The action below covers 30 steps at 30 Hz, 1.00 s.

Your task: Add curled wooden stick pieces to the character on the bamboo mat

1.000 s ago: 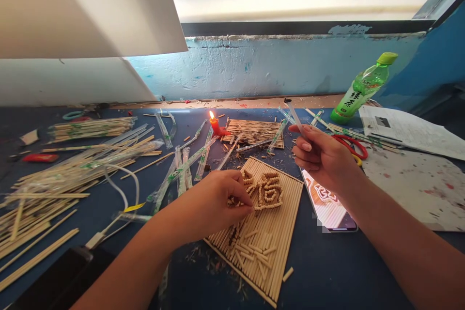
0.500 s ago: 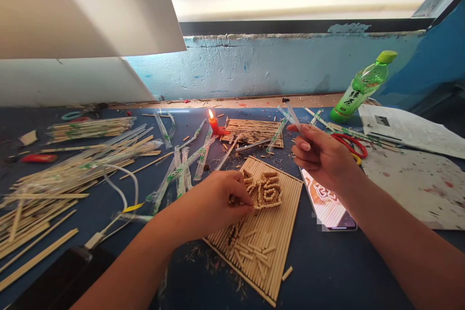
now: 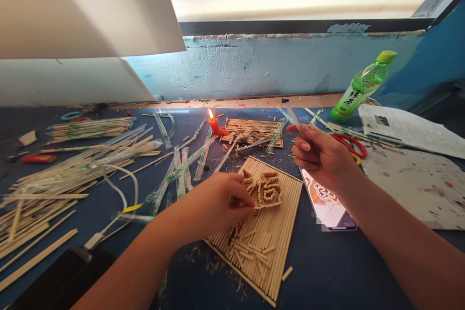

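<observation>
My right hand (image 3: 315, 154) is raised over the right side of the table, its fingers closed around a translucent glue stick (image 3: 293, 117) with a blackened tip pointing up and away. Below me lies a panel of side-by-side wooden sticks (image 3: 286, 232). On it stands a raised pattern (image 3: 269, 190) made of small wooden pieces. My left hand (image 3: 232, 201) is at the pattern's left lower edge, thumb and fingertips pinched together. What they grip, if anything, is hidden. Several short cut stick pieces (image 3: 256, 254) lie loose on the panel's near part.
A lit red candle (image 3: 213, 125) burns behind the panel, beside a second stick mat (image 3: 254, 131). A phone (image 3: 329, 203), red-handled scissors (image 3: 354, 145), and a green tea bottle (image 3: 359, 87) are at right. Chopstick bundles (image 3: 90, 128), wrappers (image 3: 181, 169) and a white cable (image 3: 136, 181) spread left.
Almost nothing differs. My left hand has shifted very slightly to the right at the pattern's edge; my right hand holds the glue stick in the same place.
</observation>
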Each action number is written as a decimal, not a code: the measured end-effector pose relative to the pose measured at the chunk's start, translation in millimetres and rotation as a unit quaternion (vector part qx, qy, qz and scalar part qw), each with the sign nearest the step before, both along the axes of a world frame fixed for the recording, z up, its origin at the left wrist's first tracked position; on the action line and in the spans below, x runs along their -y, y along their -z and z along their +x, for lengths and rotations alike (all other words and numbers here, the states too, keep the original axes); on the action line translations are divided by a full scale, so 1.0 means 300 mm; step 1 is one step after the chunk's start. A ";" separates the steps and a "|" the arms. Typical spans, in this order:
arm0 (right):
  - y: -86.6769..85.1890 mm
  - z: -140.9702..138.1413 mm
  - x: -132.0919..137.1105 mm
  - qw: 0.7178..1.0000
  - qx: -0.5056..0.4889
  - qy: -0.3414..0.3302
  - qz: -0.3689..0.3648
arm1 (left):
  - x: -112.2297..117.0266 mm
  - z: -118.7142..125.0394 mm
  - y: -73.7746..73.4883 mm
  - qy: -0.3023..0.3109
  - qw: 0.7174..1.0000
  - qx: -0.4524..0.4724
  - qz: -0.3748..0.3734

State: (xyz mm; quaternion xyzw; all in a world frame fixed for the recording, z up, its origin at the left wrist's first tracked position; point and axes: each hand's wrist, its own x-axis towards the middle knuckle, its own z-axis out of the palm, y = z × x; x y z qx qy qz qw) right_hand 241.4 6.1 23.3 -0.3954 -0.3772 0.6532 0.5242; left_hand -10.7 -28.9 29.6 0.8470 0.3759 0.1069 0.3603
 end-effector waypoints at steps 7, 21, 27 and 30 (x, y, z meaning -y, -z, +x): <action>-0.001 0.000 0.000 1.000 0.007 0.001 0.006 | 0.002 0.003 0.005 0.007 1.000 0.004 0.025; -0.007 0.000 0.001 1.000 -0.018 0.015 -0.007 | 0.012 0.013 0.016 0.032 0.994 -0.050 0.087; -0.006 0.000 -0.001 1.000 -0.021 0.018 -0.008 | 0.009 0.013 0.020 0.029 0.994 -0.052 0.089; -0.006 0.000 0.001 1.000 -0.021 0.017 -0.008 | 0.006 0.016 0.020 0.032 0.995 -0.048 0.082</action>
